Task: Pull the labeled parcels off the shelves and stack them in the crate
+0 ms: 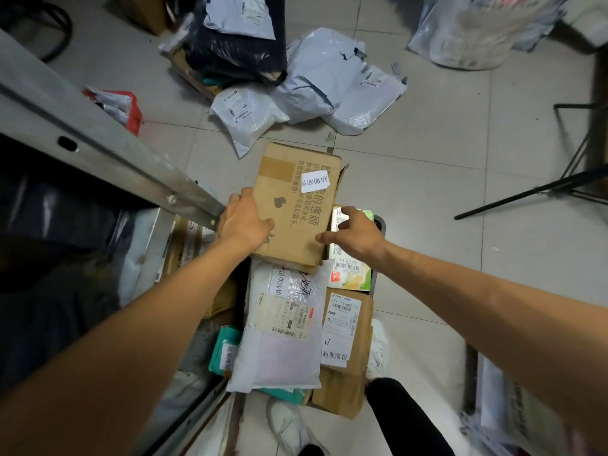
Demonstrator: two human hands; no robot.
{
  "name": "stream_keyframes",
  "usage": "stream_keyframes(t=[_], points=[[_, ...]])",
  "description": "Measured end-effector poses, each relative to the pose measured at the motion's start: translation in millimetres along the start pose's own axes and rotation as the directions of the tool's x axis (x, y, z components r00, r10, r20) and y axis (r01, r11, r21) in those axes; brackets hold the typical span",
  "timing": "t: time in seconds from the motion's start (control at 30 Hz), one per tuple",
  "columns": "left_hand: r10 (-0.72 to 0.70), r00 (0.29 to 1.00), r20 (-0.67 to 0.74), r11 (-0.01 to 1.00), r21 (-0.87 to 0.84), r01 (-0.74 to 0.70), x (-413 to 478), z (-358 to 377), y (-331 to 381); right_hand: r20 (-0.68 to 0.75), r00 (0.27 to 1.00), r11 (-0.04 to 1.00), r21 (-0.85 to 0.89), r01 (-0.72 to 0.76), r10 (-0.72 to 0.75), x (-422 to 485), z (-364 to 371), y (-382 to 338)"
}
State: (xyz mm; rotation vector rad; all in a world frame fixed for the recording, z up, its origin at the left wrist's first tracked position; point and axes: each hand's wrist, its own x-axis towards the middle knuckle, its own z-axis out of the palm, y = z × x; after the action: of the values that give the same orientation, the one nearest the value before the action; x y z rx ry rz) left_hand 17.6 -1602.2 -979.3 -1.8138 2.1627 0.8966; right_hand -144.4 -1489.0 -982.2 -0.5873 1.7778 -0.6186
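- Cardboard box (296,205) with printed text and a white sticker (315,183) lies flat at the centre of the frame, on top of the parcels piled in the crate (379,223); only a dark strip of the crate's rim shows at the box's right.
- Left hand (245,222) grips the box's left edge, its fingers curled over the side and its thumb lying on the top face.
- Right hand (357,232) is spread wide at the box's near right corner; the thumb tip touches the cardboard and the forefinger reaches out over a green-and-white carton (352,274) beside it.
- Below the box, toward the bottom of the frame, lie a white bubble mailer (283,340), a brown labeled parcel (348,324) to its right and a teal packet (225,350) to its left.
- Metal shelf rail (115,139) runs diagonally across the upper left.
- Grey poly mailers (329,87) and a black bag (237,44) sit on the tiled floor (460,159) at the top centre.
- Black stand legs (526,192) cross the right side.
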Motion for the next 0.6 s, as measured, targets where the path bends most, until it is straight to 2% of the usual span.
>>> stream_keyframes(t=[0.13, 0.23, 0.43, 0.6], points=[[0.139, 0.985, 0.099, 0.99, -0.05, -0.135, -19, -20, 15, 0.0, 0.999, 0.983, -0.176, 0.045, -0.046, -22, -18, -16], [0.231, 0.953, 0.197, 0.973, -0.047, -0.226, -48, -46, 33, 0.023, 0.996, 0.92, -0.381, 0.09, -0.087, -54, -34, -38], [0.354, 0.895, 0.27, 0.908, 0.131, -0.399, -136, -132, 85, 0.043, 0.992, 0.682, -0.723, 0.113, -0.119, -170, -79, -99], [0.476, 0.843, 0.252, 0.809, 0.25, -0.531, -228, -205, 133, 0.027, 0.98, 0.508, -0.852, 0.126, -0.198, -300, -116, -148]])
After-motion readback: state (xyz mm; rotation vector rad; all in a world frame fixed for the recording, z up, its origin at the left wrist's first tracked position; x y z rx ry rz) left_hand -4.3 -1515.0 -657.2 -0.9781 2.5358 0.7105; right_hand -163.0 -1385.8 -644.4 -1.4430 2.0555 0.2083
